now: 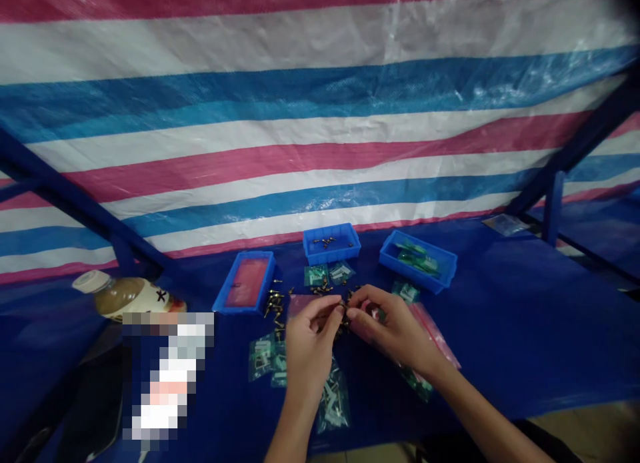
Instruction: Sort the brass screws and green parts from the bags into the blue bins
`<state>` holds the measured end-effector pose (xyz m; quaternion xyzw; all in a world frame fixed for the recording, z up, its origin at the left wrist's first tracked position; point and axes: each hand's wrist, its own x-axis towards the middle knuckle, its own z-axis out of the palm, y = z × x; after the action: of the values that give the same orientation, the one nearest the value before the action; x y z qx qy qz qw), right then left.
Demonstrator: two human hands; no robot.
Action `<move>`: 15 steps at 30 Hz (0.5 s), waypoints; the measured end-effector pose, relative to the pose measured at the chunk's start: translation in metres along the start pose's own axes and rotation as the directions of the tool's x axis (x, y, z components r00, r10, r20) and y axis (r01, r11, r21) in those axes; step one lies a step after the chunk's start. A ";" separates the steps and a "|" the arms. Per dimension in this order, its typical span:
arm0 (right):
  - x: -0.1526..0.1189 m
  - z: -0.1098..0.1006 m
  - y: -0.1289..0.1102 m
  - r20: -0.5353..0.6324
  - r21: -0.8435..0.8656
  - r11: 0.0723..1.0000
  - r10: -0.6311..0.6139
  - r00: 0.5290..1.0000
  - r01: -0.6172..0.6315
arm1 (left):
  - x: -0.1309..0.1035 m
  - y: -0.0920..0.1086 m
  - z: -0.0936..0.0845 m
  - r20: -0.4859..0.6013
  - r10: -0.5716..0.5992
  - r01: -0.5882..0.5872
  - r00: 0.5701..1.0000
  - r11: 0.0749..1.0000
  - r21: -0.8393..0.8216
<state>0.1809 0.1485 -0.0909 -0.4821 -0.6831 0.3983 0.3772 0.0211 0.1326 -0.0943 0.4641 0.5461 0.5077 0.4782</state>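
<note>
Nearest me, on the smooth dark-blue tabletop (515, 316), a clear plastic packet of pale slender pieces (334, 410) lies beside my left wrist. My left hand (311, 336) has its thumb and forefinger drawn together, and my right hand (387, 320) meets it with curled fingers, the fingertips touching or nearly so (whatever sits between them is too small to make out, so I cannot tell what either hand grips). Left of my left hand are green-tinted plastic packets (263, 356); a glossy pink plastic bag (434, 333) lies beyond my right wrist. Small brass-coloured metal pieces (274, 304) are scattered left of my hands, with more just past my fingertips. Farther off stand three blue rectangular plastic trays: the left one (269, 284) holds something flat and pink, the right one (410, 274) green-tinted packets, and the middle one (333, 256), farthest away, a few brass-coloured pieces. Behind everything hangs a red, white and blue striped plastic sheet (320, 130).
</note>
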 end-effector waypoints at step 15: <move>-0.001 0.028 0.018 0.082 0.407 0.896 0.158 0.984 -0.178 | -0.005 0.002 -0.006 0.060 0.254 -0.253 0.965 0.860 0.443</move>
<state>0.1628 0.1460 -0.1183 -0.4392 -0.5483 0.5757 0.4184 0.0162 0.1274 -0.0916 0.6290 0.5822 0.4273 0.2878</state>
